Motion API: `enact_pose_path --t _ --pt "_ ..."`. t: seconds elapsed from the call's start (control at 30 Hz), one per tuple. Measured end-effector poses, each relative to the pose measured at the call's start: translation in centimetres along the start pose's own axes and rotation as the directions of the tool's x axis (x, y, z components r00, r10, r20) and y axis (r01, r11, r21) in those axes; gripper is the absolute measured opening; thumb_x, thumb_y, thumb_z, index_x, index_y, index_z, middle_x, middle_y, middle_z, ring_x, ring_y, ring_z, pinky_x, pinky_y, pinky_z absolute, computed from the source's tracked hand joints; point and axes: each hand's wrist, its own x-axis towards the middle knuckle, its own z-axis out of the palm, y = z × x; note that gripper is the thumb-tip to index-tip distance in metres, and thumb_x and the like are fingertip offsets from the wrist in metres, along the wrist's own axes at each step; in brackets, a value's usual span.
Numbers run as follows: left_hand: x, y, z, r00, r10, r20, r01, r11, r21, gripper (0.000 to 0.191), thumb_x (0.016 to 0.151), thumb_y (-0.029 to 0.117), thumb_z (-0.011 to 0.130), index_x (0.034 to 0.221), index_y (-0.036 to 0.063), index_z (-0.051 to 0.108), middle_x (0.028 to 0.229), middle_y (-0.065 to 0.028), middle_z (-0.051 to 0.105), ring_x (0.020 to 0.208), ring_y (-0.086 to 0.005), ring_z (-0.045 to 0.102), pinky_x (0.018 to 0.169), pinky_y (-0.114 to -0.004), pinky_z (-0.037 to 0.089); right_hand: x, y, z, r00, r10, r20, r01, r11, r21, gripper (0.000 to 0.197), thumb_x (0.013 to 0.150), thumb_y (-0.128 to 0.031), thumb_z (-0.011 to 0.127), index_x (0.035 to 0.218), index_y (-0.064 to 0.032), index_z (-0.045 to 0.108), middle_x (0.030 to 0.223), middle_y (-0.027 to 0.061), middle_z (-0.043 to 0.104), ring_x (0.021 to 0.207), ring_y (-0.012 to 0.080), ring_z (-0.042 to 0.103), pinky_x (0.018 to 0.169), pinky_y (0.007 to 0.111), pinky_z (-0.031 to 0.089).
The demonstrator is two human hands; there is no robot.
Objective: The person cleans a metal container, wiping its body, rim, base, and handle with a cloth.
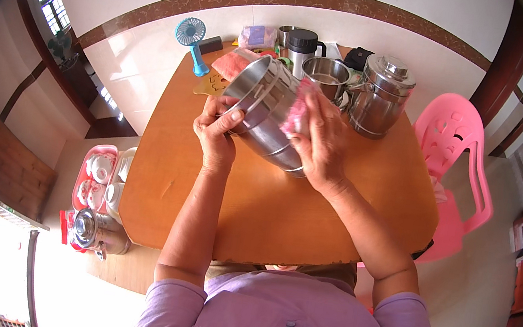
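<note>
A tall stainless steel container point(271, 130) is tilted over the wooden table point(187, 193), its open mouth towards the upper left. My left hand point(219, 125) grips it at the rim, thumb on the outer wall. With my right hand point(320, 139) I hold a pink cloth point(300, 109) against the container's side near its base; that hand is slightly blurred. Behind the container stand a steel pot point(325, 74) without a lid and a lidded steel food carrier point(383, 98) with clasps.
A blue handheld fan point(193, 43), a black-lidded steel mug point(302, 51) and a pink bag point(233, 64) stand at the table's back. At right is a pink plastic chair point(450, 140). Left of the table are a pink basket point(79, 173) of cups and another steel pot point(106, 234).
</note>
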Motion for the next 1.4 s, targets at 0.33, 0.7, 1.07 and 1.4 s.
enact_pose_path --t 0.33,0.7,1.07,1.4 --pt "-0.1 -0.4 0.7 0.988 0.129 0.084 -0.127 0.991 -0.033 0.039 0.071 0.031 0.077 0.062 0.0023 0.052 0.093 -0.0124 0.061 0.077 -0.0170 0.053 0.075 -0.028 0.041 5.4 1.7 0.0 0.952 0.168 0.256 -0.283 0.804 0.523 0.051 0.102 -0.031 0.058 0.148 -0.0110 0.048 0.142 0.0101 0.057 0.127 0.0226 0.058 0.105 0.034 0.047" --pt "0.4 -0.8 -0.3 0.982 0.146 0.122 -0.137 0.987 -0.079 0.042 0.091 0.038 0.057 0.068 0.0055 0.043 0.102 -0.0216 0.067 0.090 -0.0215 0.057 0.087 -0.035 0.045 -3.3 6.0 -2.8 0.466 0.513 0.721 -0.874 0.142 0.465 0.056 0.106 -0.042 0.046 0.143 -0.0001 0.049 0.141 0.0052 0.054 0.128 0.0142 0.049 0.110 0.029 0.037" --pt "-0.9 1.2 2.1 0.960 0.168 0.224 -0.205 0.967 0.154 0.032 0.080 0.026 0.050 0.061 0.0008 0.045 0.112 -0.0248 0.066 0.091 -0.0204 0.053 0.087 -0.031 0.040 -4.0 6.1 -2.9 0.261 0.533 0.805 -0.800 -0.347 0.490 0.037 0.102 -0.029 0.055 0.124 -0.0009 0.065 0.119 0.0061 0.068 0.104 0.0123 0.063 0.091 0.028 0.051" --pt "-0.7 1.0 2.6 0.959 -0.001 0.285 -0.044 0.987 0.152 0.067 0.080 0.032 0.050 0.138 -0.0021 0.050 0.147 -0.0204 0.047 0.137 -0.0307 0.042 0.117 -0.042 0.027 -4.6 7.7 -2.6 0.416 0.670 0.614 -0.727 -0.160 0.668 0.034 0.099 -0.023 0.059 0.122 0.0014 0.066 0.117 0.0073 0.069 0.105 0.0130 0.063 0.094 0.028 0.049"
